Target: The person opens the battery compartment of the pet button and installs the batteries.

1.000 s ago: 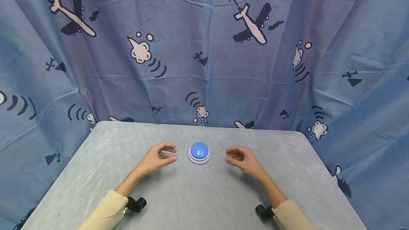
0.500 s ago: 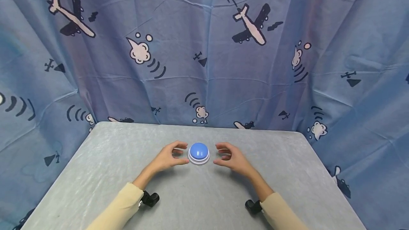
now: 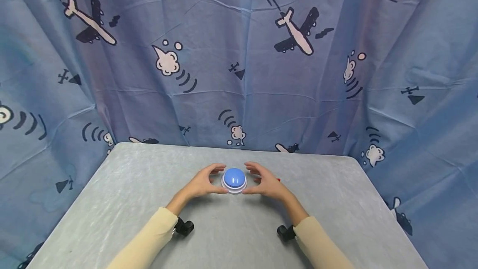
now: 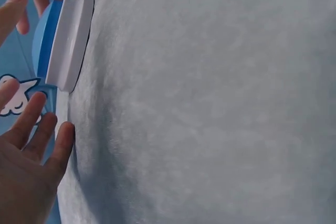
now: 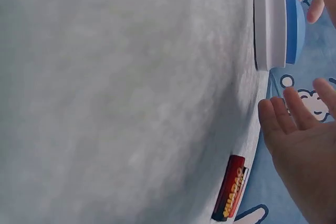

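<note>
Push button: upright on the grey table, between the two hands.
Wrist views: the button from the side, its stepped white base wider than the dome and flat on the table.
Head view: the button from above, a white ring round the smooth blue dome, which carries a small bright highlight.
Red battery: lies right of the button, beyond the right hand, its yellow lettering plain only in the right wrist view; the hand hides most of it from the head camera, leaving a red sliver.
Left hand: just left of the button, thumb and gently bent fingers set wide apart, nothing held.
Right hand: just right of the button, in a matching wide curve, also holding nothing.
Contact: each wrist view shows its own hand's fingers apart from the button; whether the thumbs touch its near edge, I cannot tell.
Cream sleeves: on the near side of the button, a black wrist camera at the left cuff and another at the right.
Blue curtain: behind the button, past the table's far edge, printed with planes and puffs.
</note>
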Tool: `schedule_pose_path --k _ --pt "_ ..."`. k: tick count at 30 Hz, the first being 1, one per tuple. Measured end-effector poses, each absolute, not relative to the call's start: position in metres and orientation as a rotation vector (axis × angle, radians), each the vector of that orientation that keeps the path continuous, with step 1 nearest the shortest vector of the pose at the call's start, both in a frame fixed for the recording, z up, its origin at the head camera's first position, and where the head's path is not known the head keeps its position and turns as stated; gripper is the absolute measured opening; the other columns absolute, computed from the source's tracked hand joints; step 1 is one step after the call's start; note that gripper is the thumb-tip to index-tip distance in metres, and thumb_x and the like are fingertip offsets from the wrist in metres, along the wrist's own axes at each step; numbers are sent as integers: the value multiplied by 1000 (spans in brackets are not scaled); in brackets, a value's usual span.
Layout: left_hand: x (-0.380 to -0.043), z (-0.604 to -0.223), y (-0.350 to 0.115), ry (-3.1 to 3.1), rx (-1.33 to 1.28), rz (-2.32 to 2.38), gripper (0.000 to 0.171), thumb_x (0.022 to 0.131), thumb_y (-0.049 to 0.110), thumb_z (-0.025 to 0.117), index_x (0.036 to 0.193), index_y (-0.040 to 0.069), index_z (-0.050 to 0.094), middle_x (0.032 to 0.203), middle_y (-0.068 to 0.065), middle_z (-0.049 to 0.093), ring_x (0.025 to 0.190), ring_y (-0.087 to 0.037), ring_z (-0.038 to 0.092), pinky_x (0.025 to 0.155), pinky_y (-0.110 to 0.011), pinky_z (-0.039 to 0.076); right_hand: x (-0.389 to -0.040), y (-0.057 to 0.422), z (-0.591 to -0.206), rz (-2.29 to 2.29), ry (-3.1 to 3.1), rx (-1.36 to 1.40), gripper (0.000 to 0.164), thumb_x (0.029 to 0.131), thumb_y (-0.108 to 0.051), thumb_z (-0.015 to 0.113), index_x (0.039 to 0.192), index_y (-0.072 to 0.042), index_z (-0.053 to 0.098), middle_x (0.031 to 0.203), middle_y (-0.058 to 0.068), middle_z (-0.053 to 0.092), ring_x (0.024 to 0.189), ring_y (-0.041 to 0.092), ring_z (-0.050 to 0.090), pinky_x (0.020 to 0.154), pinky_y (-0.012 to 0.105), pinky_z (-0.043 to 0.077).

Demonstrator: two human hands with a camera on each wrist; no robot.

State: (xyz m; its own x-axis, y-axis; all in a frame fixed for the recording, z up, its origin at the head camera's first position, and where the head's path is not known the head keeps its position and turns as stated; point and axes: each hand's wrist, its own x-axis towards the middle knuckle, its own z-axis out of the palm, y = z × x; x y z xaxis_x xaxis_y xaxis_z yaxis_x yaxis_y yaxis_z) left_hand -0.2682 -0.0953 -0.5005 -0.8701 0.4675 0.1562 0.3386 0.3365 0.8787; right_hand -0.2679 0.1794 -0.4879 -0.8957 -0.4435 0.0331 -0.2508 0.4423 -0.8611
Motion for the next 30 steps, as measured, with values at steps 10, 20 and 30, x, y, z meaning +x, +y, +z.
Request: schedule_pose_path --k 10,20,30 --pt "-284 -505 -88 2583 838 1429 85 73 29 94 142 1 55 142 -12 56 134 -29 47 110 -48 36 -277 174 -490 -1362 2468 -720 94 75 -25 94 151 -1 44 151 18 46 137 38 43 107 54 39" --pt "-283 -504 -80 2641 781 1354 77 73 26 94 135 -3 61 135 -17 60 129 -34 51 109 -49 38 -283 169 -495 -1348 2441 -759 81 80 -15 90 146 5 49 146 20 52 133 35 50 107 47 42" --pt "-284 -507 -75 2662 804 1446 62 73 19 94 125 -4 68 125 -18 66 119 -34 59 101 -48 46 -285 167 -497 -1424 2450 -737 63 81 -6 87 137 5 59 134 19 61 120 34 61 98 44 50"
